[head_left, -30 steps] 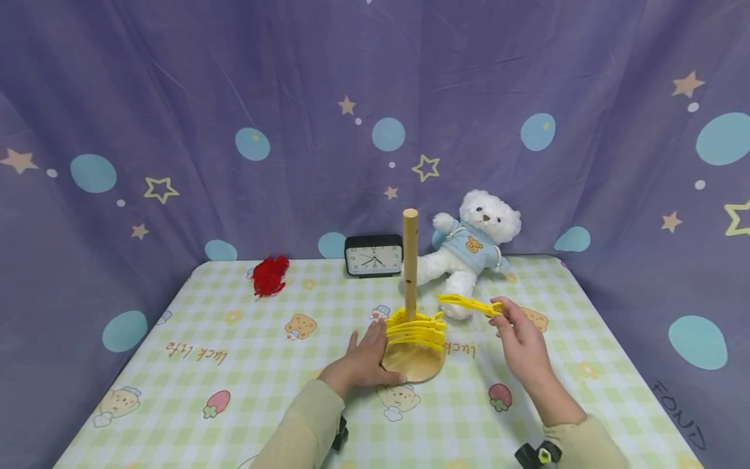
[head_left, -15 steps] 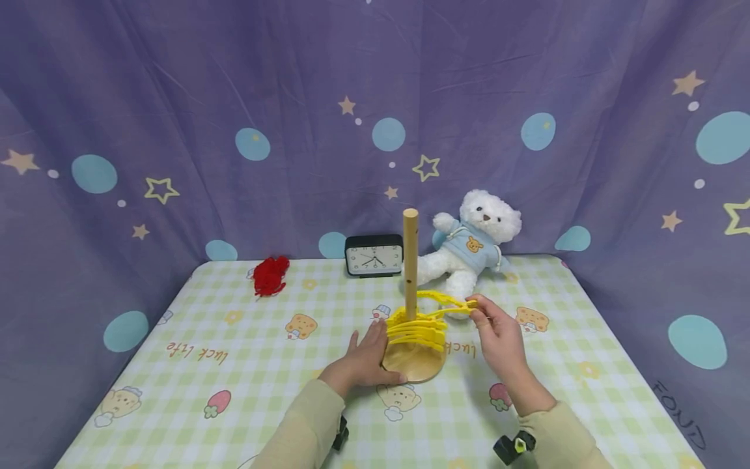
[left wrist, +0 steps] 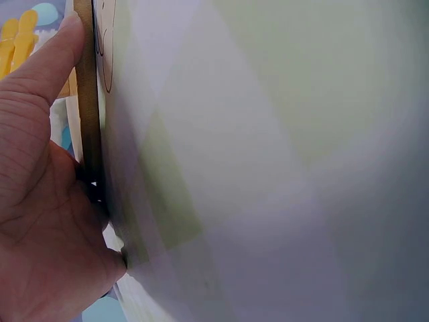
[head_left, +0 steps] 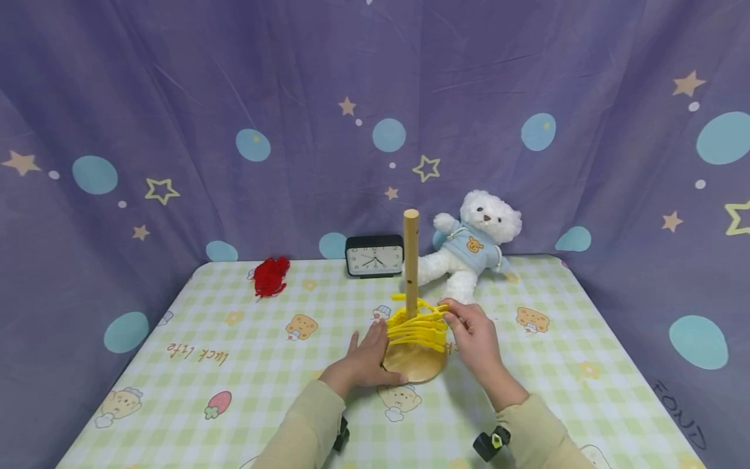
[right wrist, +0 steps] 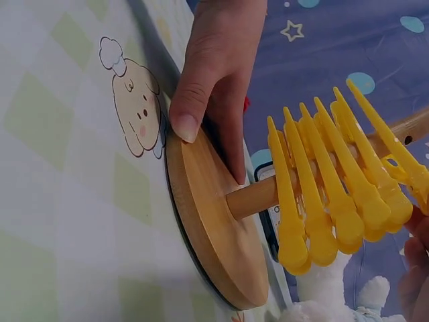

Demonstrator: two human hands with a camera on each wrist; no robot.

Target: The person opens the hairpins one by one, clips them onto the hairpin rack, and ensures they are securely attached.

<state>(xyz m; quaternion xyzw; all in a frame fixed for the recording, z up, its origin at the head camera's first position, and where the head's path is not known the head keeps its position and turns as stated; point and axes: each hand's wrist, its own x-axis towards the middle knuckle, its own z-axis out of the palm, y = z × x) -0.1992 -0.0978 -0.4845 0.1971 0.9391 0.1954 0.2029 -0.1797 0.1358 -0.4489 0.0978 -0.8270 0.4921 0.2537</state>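
A round wooden base (head_left: 417, 366) with an upright wooden pole (head_left: 411, 260) stands on the table. My left hand (head_left: 364, 359) grips the base's left edge, its thumb on the rim, as the right wrist view also shows. Several yellow hair clips (right wrist: 345, 211) sit stacked around the lower pole, their long prongs side by side. Right of the pole, my right hand (head_left: 476, 335) pinches one more yellow hair clip (right wrist: 382, 131) by its end. That clip's two prongs are spread, one on each side of the pole, just above the stack. Mostly my palm and thumb show in the left wrist view.
Behind the pole stand a black alarm clock (head_left: 374, 256) and a white teddy bear (head_left: 477, 244) in a blue top. A red tangled bundle (head_left: 270, 277) lies at the back left of the checked tablecloth (head_left: 258, 404). A purple curtain (head_left: 281, 85) hangs behind the table.
My right hand has moved left with the hair clip, from right of the stand up to the pole. The clip's prongs have spread apart. My left hand stays on the base.
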